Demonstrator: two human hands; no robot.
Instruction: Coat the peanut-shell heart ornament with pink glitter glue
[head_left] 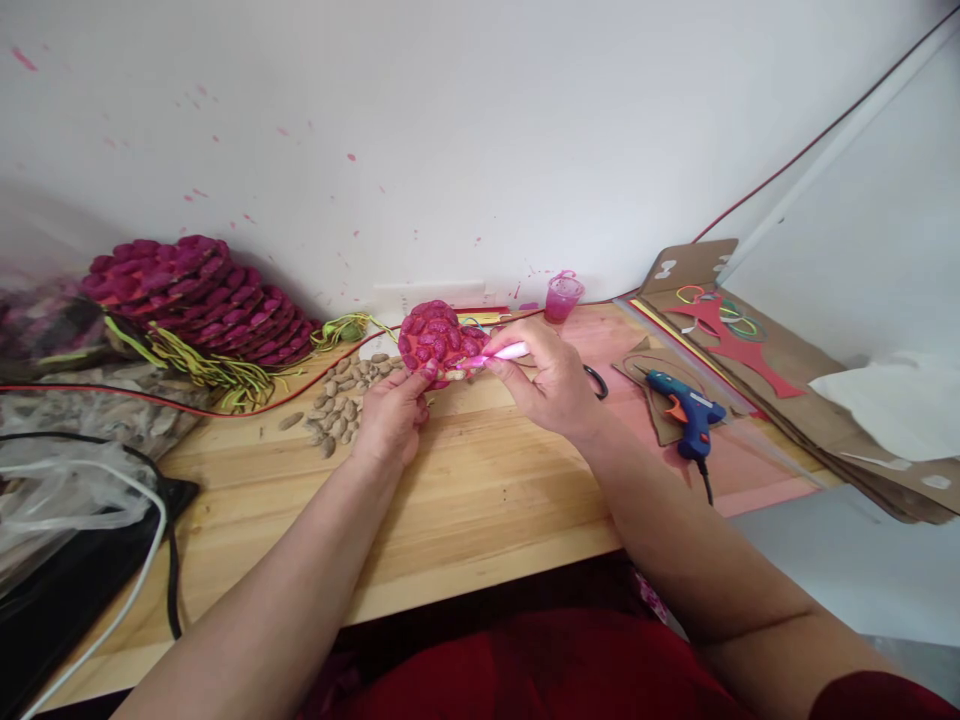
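My left hand (pixel 391 412) is closed on the lower edge of a round disc covered in magenta-painted shells (pixel 435 335), holding it tilted up above the wooden table (pixel 480 500). My right hand (pixel 551 378) grips a pink brush (pixel 501 353) whose tip touches the disc's right side. A heap of unpainted beige shells (pixel 341 395) lies on the table just left of my left hand.
A pile of finished magenta discs with yellow-green tassels (pixel 199 300) sits at the back left. A pink paint cup (pixel 562 296) stands by the wall. Black scissors (pixel 597 381), a blue glue gun (pixel 686 410) and cardboard sheets (pixel 757 370) lie to the right. Plastic bags and cables (pixel 82 490) fill the left.
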